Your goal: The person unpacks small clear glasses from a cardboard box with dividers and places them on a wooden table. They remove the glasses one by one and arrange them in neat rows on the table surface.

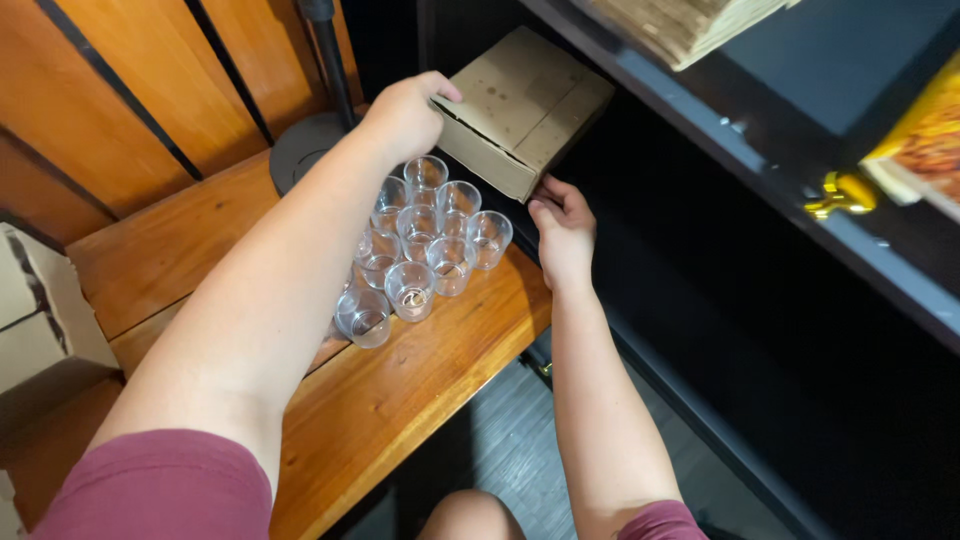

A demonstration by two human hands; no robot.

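A flat brown cardboard box [520, 105] sits tilted at the mouth of a dark shelf, partly over the wooden surface. My left hand [405, 112] grips its left corner from above. My right hand [563, 235] touches its lower right edge from below, fingers curled up against it. Just below the box, several small clear glasses [425, 250] stand upright in a tight cluster on the wooden bench [400, 400]; my left forearm passes over the left side of the cluster and hides part of it.
A dark shelving unit [760, 170] fills the right side, with a yellow package [925, 140] and a stack of woven mats [680, 25] on upper shelves. A round black stand base [305, 145] sits behind the glasses. Cardboard boxes [40, 320] lie at far left. Grey floor [510, 450] lies below.
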